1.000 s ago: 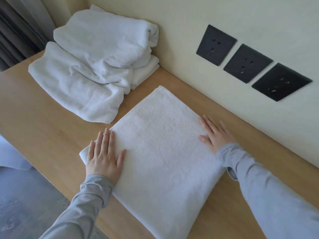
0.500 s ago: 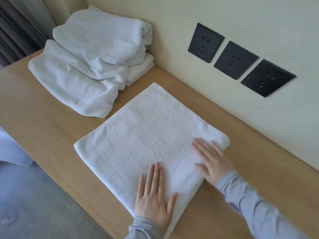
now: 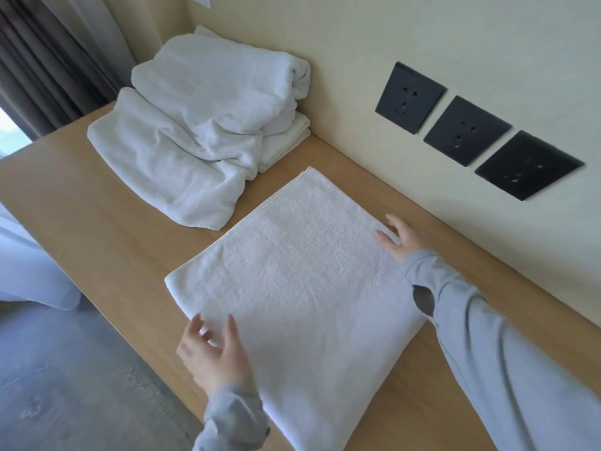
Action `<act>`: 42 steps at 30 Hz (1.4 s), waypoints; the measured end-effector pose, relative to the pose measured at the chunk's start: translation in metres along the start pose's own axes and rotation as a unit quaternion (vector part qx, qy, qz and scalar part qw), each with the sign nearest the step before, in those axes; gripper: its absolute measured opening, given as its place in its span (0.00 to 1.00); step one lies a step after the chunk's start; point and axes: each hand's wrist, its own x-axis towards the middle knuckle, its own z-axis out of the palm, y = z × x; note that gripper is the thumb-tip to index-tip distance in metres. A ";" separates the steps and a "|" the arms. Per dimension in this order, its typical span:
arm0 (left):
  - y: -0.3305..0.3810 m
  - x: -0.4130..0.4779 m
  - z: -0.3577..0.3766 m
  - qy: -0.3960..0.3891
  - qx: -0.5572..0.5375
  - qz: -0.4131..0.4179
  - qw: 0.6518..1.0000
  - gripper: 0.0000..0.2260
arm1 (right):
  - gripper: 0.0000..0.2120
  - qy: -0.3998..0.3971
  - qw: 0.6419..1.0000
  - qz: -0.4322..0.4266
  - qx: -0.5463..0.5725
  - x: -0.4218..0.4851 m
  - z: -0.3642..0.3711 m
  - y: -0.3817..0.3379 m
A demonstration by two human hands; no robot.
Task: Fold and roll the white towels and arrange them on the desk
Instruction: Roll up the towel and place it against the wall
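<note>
Both hands have slid apart on the folded towel (image 3: 299, 288). The left hand (image 3: 211, 349) now rests at its near left edge, fingers (image 3: 231, 325) spread and straight, though blurred. The right hand (image 3: 401, 237) lies flat and open on the edge nearest the wall. The towel lies flat mid-surface (image 3: 97, 216), close to the back edge. A rumpled pile of towels (image 3: 201, 135) fills the far left corner, below three dark sockets (image 3: 466, 135).
</note>
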 end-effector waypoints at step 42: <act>0.015 -0.069 0.118 -0.296 0.413 0.529 0.679 0.29 | 0.31 0.242 0.947 0.197 -0.080 -0.244 0.057 0.064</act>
